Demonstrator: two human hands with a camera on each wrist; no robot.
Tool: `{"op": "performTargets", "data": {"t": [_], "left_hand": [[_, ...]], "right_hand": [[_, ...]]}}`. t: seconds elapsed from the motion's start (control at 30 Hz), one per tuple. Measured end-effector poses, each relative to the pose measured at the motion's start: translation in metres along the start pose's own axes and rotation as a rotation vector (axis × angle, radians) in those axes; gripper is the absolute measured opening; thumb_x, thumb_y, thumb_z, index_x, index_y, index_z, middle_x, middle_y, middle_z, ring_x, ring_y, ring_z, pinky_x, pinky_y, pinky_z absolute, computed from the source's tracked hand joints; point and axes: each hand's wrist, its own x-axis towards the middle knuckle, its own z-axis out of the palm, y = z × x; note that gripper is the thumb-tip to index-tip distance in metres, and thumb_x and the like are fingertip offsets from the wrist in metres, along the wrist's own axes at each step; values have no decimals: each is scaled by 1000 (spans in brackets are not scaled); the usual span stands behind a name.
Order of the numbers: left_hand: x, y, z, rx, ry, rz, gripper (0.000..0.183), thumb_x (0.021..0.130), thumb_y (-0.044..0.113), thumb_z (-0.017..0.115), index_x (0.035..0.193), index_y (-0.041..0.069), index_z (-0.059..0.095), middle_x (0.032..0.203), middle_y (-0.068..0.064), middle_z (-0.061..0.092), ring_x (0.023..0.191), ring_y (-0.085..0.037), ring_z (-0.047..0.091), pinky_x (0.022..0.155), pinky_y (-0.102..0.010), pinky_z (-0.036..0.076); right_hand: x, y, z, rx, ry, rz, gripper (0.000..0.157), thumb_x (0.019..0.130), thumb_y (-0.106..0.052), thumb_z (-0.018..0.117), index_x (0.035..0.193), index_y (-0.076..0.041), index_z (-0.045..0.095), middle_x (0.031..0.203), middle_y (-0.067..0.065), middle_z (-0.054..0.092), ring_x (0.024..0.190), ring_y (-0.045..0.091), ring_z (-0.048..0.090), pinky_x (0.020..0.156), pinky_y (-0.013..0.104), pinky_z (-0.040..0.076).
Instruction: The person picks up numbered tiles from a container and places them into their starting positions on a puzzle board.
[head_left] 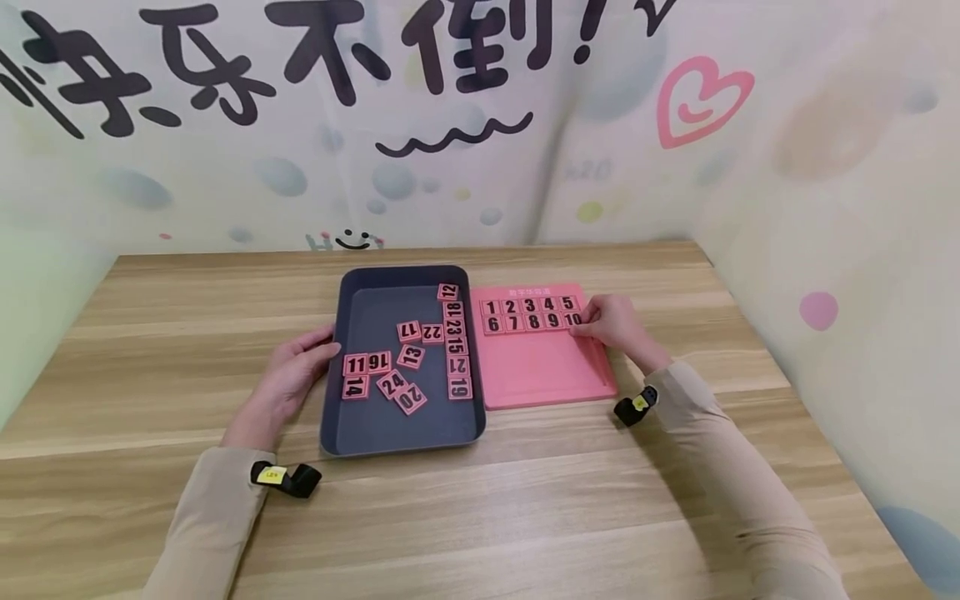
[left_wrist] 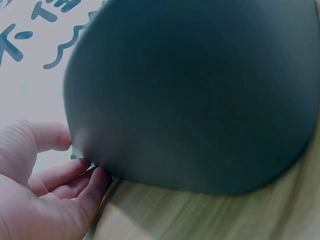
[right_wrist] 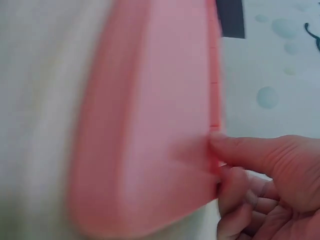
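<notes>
At the left side of a dark blue-grey tray [head_left: 390,312], my left hand [head_left: 288,383] holds the rim, its thumb on the tray wall [left_wrist: 190,110] and its fingers low against the outside. On the right lies a pink number board [head_left: 540,371]. Two rows of black-numbered pink tiles fill its top, 1 to 5 above 6 to 10. My right hand [head_left: 618,323] pinches the number 10 tile [head_left: 573,319] at the right end of the second row, between thumb and index finger. The lower part of the board is bare.
Several loose number tiles lie in the tray, including 17 [head_left: 408,332], 13 [head_left: 410,356] and a column along its right wall. The tray adjoins the board's left edge. A wooden table [head_left: 480,517] carries both, with a printed wall [head_left: 450,192] behind.
</notes>
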Motion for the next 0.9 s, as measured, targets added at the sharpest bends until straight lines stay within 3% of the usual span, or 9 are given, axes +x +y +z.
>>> {"op": "performTargets", "data": {"t": [0.13, 0.3, 0.53, 0.63, 0.77, 0.9], "left_hand": [[1, 1, 1, 2, -3, -2, 58, 96, 6, 49, 146, -3, 22, 152, -17, 22, 138, -25, 23, 111, -31, 23], [2, 1, 0, 4, 1, 2, 58, 96, 5, 49, 146, -3, 21, 152, -17, 21, 138, -25, 22, 112, -32, 23], [2, -1, -1, -1, 1, -3, 58, 95, 5, 49, 146, -3, 21, 152, -17, 20, 138, -25, 22, 111, -31, 24], [1, -2, -1, -4, 1, -2, 58, 95, 5, 50, 146, -3, 22, 152, -17, 21, 138, -25, 23, 111, -30, 24], [1, -2, -1, 1, 3, -6, 58, 95, 6, 50, 146, -3, 22, 152, -17, 22, 138, -25, 23, 111, -30, 24], [2, -2, 0, 0, 8, -14, 59, 95, 7, 50, 146, -2, 23, 152, -17, 22, 138, -24, 24, 111, -30, 24]], "right_hand": [[-1, -12, -4, 2, 3, -10, 23, 76, -15, 77, 79, -1, 59, 71, 7, 62, 61, 14, 52, 52, 23, 44], [0, -45, 0, 66, -18, -100, 22, 80, -15, 74, 88, 0, 61, 78, 9, 62, 70, 19, 56, 61, 26, 47], [9, -101, 25, 171, -76, -227, 25, 80, -10, 74, 99, 3, 63, 85, 10, 62, 77, 21, 58, 67, 27, 51], [15, -120, 39, 191, -108, -275, 26, 81, -10, 74, 102, 2, 65, 84, 9, 62, 75, 19, 57, 64, 25, 49], [23, -139, 54, 233, -169, -313, 26, 81, -10, 73, 104, 2, 67, 81, 7, 62, 70, 17, 55, 57, 22, 45], [29, -152, 65, 267, -218, -319, 28, 82, -11, 73, 106, 2, 67, 82, 6, 62, 71, 16, 54, 60, 20, 45]]}}
